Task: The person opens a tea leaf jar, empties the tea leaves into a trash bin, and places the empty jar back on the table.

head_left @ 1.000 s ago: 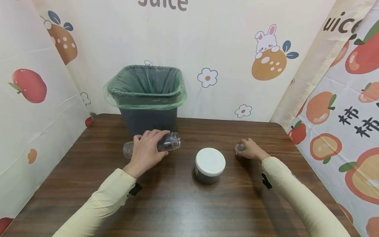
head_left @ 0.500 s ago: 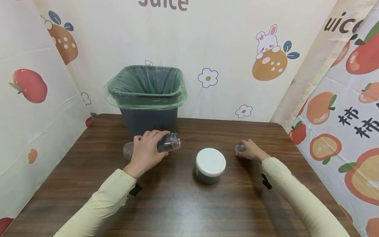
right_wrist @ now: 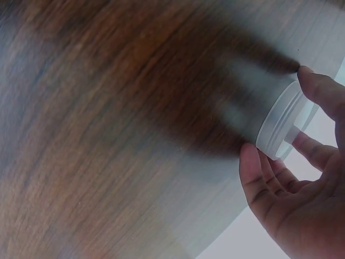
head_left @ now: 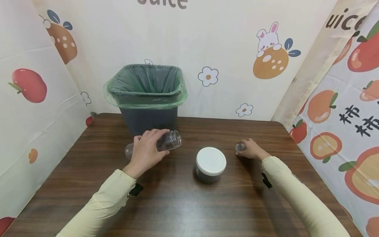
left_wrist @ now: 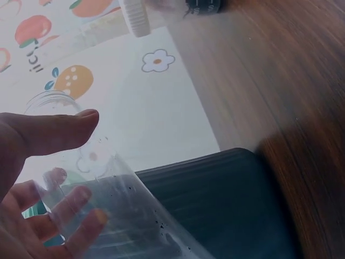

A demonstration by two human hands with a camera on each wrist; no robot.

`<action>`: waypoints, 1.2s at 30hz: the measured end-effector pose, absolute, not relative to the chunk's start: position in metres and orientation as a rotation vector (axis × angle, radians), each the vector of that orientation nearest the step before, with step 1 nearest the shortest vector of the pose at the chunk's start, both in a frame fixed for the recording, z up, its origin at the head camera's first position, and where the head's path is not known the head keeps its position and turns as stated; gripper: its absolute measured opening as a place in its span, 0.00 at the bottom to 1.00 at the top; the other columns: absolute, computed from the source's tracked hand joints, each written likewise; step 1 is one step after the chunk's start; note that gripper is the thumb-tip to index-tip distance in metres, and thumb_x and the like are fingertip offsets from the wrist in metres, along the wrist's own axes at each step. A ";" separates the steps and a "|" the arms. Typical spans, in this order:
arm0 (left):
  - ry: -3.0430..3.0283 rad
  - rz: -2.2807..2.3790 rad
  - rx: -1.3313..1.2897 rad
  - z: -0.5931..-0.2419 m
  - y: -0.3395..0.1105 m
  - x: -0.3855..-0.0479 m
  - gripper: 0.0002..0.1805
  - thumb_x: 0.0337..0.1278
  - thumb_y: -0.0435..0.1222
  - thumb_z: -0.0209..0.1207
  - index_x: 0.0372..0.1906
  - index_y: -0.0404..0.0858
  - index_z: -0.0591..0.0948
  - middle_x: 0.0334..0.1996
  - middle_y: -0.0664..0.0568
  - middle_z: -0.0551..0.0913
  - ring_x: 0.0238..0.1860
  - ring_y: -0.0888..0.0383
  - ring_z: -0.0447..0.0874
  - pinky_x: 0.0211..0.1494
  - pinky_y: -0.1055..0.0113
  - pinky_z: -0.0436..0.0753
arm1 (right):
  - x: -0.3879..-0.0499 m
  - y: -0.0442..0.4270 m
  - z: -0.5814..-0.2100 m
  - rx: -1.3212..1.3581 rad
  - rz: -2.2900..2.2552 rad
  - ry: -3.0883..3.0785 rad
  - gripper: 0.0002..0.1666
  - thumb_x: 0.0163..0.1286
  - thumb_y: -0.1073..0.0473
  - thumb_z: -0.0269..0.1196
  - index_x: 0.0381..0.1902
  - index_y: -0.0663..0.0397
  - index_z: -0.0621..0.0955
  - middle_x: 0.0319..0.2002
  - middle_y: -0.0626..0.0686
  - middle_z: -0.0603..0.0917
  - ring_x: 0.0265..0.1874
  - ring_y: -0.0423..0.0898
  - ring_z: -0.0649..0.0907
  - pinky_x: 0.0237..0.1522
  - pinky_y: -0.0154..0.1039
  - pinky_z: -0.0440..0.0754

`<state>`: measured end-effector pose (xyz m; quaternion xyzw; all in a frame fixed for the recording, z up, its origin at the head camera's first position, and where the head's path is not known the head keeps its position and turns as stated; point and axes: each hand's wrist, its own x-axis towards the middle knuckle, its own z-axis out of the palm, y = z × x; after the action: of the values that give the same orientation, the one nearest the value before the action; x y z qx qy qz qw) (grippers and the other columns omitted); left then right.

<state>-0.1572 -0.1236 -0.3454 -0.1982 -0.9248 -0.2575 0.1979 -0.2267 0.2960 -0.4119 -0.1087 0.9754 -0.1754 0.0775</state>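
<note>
My left hand [head_left: 147, 151] grips a clear plastic bottle [head_left: 169, 141] from above; the bottle lies on its side in the air or on the table, I cannot tell which, its open mouth to the right. In the left wrist view, thumb and fingers wrap the see-through bottle [left_wrist: 129, 216], dark specks on its wall. Over at the right, my right hand [head_left: 251, 149] holds a small clear round lid [head_left: 240, 147] by its edge. The right wrist view shows the lid [right_wrist: 281, 121] pinched between thumb and fingertips. Between the hands stands a grey jar with a white lid [head_left: 211, 161].
A dark bin with a green liner [head_left: 148, 115] stands at the back left, just behind my left hand. The brown wooden table [head_left: 183, 210] reaches back to a fruit-patterned curtain [head_left: 225, 42], which also hangs along both sides.
The bottle in my left hand has shifted very slightly to the right and its mouth end is a little higher. The right hand has barely moved.
</note>
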 end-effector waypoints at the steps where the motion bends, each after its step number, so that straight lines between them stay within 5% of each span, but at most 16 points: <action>1: -2.589 -0.734 -0.550 -0.345 -0.124 -0.157 0.39 0.32 0.38 0.77 0.58 0.45 0.77 0.50 0.48 0.79 0.50 0.48 0.74 0.46 0.46 0.64 | -0.227 0.296 -0.412 -0.320 -0.524 2.921 0.34 0.59 0.55 0.68 0.58 0.71 0.72 0.47 0.72 0.71 0.45 0.65 0.74 0.45 0.58 0.74; 10: -2.542 -0.940 -0.509 -0.343 -0.125 -0.155 0.38 0.32 0.38 0.77 0.58 0.44 0.76 0.50 0.49 0.80 0.52 0.50 0.76 0.46 0.46 0.69 | -0.226 0.297 -0.411 -0.286 -0.500 2.910 0.38 0.59 0.51 0.68 0.62 0.66 0.70 0.50 0.73 0.69 0.49 0.68 0.70 0.44 0.61 0.74; 24: -2.504 -1.318 -0.420 -0.346 -0.127 -0.153 0.38 0.36 0.37 0.75 0.58 0.38 0.70 0.48 0.46 0.78 0.50 0.50 0.76 0.52 0.52 0.73 | -0.223 0.299 -0.400 -0.373 -0.531 2.967 0.42 0.61 0.51 0.65 0.64 0.73 0.64 0.56 0.76 0.66 0.56 0.74 0.64 0.49 0.65 0.68; 36: -2.453 -1.482 -0.456 -0.359 -0.127 -0.153 0.37 0.38 0.35 0.74 0.57 0.37 0.68 0.48 0.47 0.77 0.49 0.51 0.75 0.51 0.53 0.73 | -0.219 0.270 -0.381 -0.479 -0.656 2.990 0.42 0.66 0.45 0.61 0.67 0.66 0.63 0.62 0.71 0.65 0.63 0.68 0.61 0.59 0.65 0.61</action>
<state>-0.1535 -0.1270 -0.3587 -0.1560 -0.8393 -0.5070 0.1196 -0.2189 0.2701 -0.3808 -0.1546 0.9648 -0.2117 0.0216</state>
